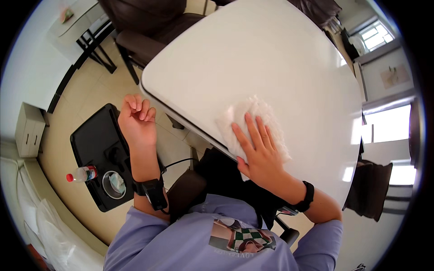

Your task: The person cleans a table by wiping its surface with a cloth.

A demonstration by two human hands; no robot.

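Observation:
My right hand [259, 145] lies flat on a fluffy white cloth [227, 118], pressing it against a glossy white tabletop [237, 57]. Its fingers are spread over the cloth, and the thumb sits by the table's near edge. Part of the cloth hangs over that edge close to my body. Off the table to the left, my left hand [138, 111] is raised with the palm turned up. Its fingers curl loosely apart from the palm and nothing shows in them.
Left of me stands a black tray table [98, 135] bearing a metal bowl [105, 184] and a red-capped plastic bottle [83, 173]. Brown leather chairs [145, 44] flank the table. A black cable [178, 162] runs beside my left forearm. A small cabinet [30, 130] stands far left.

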